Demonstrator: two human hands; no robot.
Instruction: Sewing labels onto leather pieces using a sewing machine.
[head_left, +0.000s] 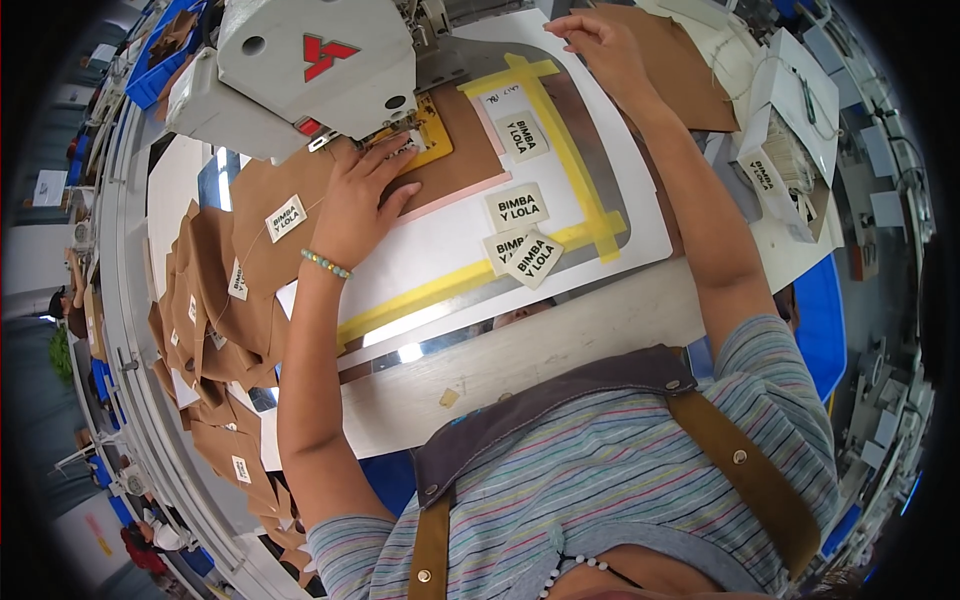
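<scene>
My left hand (357, 195) lies flat with fingers spread on a brown fabric piece (470, 150), its fingertips beside a yellow guide plate (433, 135) under the sewing machine head (315, 70). A white label is partly visible by those fingertips. My right hand (598, 50) is raised at the upper right, fingers loosely bent and apart, with nothing visible in them. It is nearest to a brown panel (670, 60). Several loose square white labels, one of them here (517, 205), rest on the white work surface (450, 230), which is marked with yellow tape (565, 150).
Brown fabric pieces with sewn labels (215, 290) hang in a heap at the left, joined by thread. An open white box (790, 165) holding a stack of labels stands at the right. Blue bins (820, 325) and other workstations surround the table.
</scene>
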